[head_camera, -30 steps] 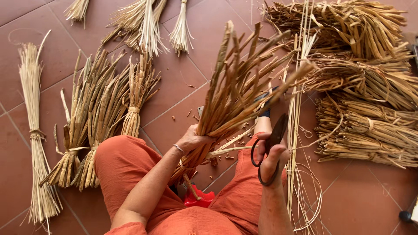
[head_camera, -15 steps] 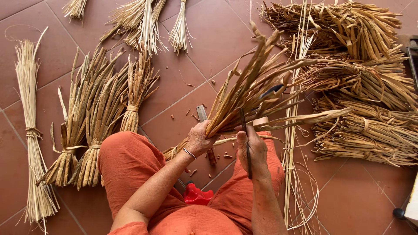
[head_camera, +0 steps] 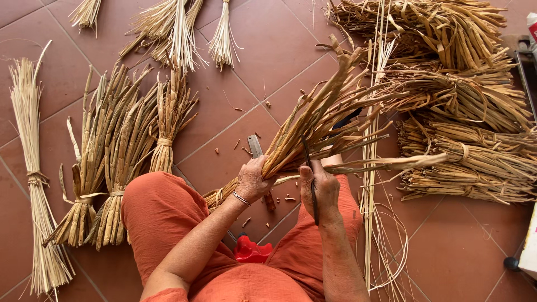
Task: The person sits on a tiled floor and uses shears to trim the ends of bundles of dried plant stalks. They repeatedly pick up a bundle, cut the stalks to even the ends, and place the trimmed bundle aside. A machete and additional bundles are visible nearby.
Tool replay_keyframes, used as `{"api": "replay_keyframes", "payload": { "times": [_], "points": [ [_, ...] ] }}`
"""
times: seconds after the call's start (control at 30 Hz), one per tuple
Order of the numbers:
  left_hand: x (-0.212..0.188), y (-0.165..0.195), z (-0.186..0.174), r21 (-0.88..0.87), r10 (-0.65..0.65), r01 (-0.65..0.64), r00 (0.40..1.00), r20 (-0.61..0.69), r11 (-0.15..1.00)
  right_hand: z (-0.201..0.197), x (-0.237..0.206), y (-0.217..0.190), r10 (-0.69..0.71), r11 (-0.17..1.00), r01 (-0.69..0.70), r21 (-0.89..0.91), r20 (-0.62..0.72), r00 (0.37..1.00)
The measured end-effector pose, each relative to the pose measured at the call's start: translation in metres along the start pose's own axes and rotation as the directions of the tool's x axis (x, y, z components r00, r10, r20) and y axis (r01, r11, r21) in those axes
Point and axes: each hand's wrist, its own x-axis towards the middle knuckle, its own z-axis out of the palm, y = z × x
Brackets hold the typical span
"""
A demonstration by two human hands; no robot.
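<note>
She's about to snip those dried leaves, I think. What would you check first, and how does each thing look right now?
1. Left hand has a firm grip on the bundle of tan dried leaves: ok, its fingers wrap round the stalks.
2. Right hand holds the dark scissors: ok, though whether the blades are open is hard to see.
3. Fingers out of the blades' way: cannot tell, the two hands sit close together.
4. Loose leaf sticking out to the right is under control: not ok, it juts free.
5. Brown tiled floor ahead free of clutter: not ok, small cut scraps lie there.
</note>
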Motion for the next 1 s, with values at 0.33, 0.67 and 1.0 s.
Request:
{"api": "replay_keyframes", "payload": {
  "times": [0.33,0.67,1.0],
  "points": [
    [0.005,0.013,-0.011,-0.076,-0.150,0.157,0.985,0.091,0.985,-0.009,-0.009,0.002,0.312,0.695,-0.298,0.655,0.098,0.945],
    [0.004,0.038,-0.026,-0.499,-0.263,0.358,0.931,0.252,0.789,-0.015,-0.007,0.025,0.453,0.559,-0.359,0.747,0.087,0.887],
    [0.005,0.025,-0.019,-0.615,-0.186,0.367,0.922,0.338,0.698,-0.015,-0.011,0.033,0.476,0.538,-0.391,0.747,0.115,0.872]
  ]
}}
